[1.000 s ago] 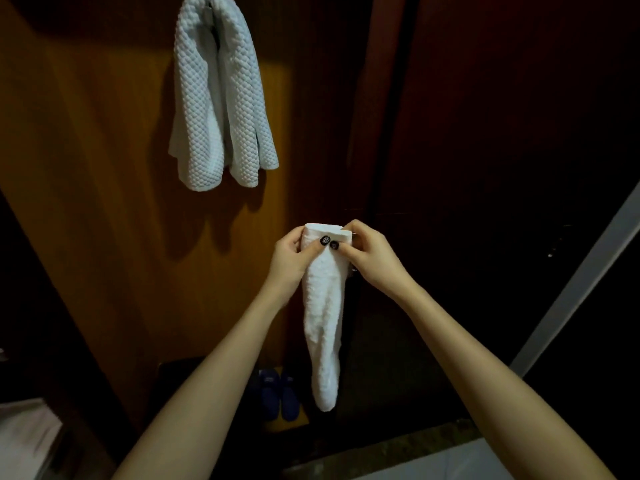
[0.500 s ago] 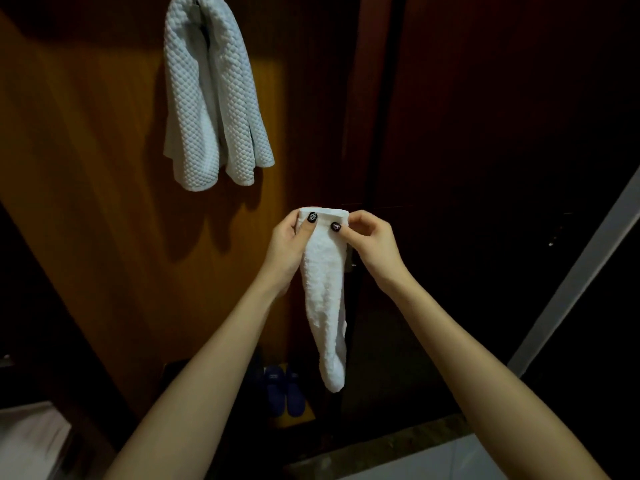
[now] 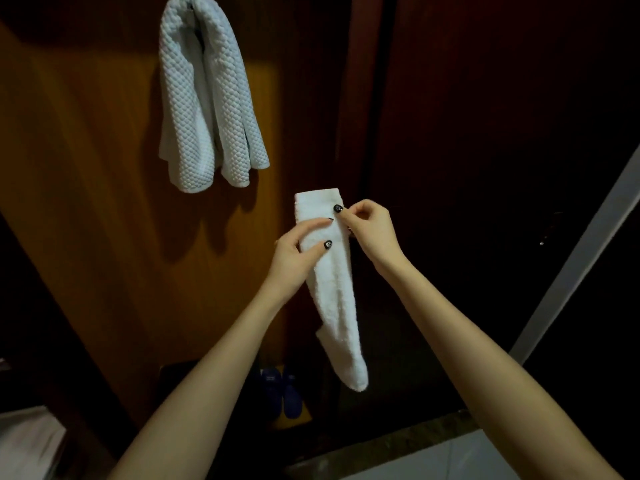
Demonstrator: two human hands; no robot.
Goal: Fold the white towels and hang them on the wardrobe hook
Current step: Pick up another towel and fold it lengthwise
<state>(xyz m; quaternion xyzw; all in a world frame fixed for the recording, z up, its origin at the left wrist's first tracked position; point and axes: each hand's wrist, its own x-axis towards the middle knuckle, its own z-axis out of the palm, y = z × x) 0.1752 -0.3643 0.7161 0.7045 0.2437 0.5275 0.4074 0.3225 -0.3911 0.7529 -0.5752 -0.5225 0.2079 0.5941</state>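
A waffle-weave white towel [image 3: 207,98] hangs doubled over high on an orange-brown wardrobe panel [image 3: 86,220], its two ends dangling side by side. Its fold covers whatever carries it. Its shadow falls on the panel just below it.

Right of that hung towel, the wardrobe turns to dark reddish door panels [image 3: 485,116] with a black gap between them. Further right and lower, a pale slanted strip [image 3: 581,265] crosses the dark. Far below the hung towel, in a dim recess at the wardrobe's foot, a pair of blue slippers [image 3: 282,393] lies side by side on something yellow. Below and right of them run a stone sill [image 3: 398,441] and pale floor tile [image 3: 433,460]. Far below and left of the hung towel, a white shape [image 3: 24,441] shows at the corner, too dim to name.

Below and right of the hung towel, well apart from it, a second towel [image 3: 332,289] is held in the air, folded into a narrow strip that hangs straight down. The left hand [image 3: 294,258] grips its upper part, thumb across the front and fingers curled round it. The right hand [image 3: 370,230] pinches the strip's top right edge between thumb and curled fingers. Nothing lies between this towel and the hung one.
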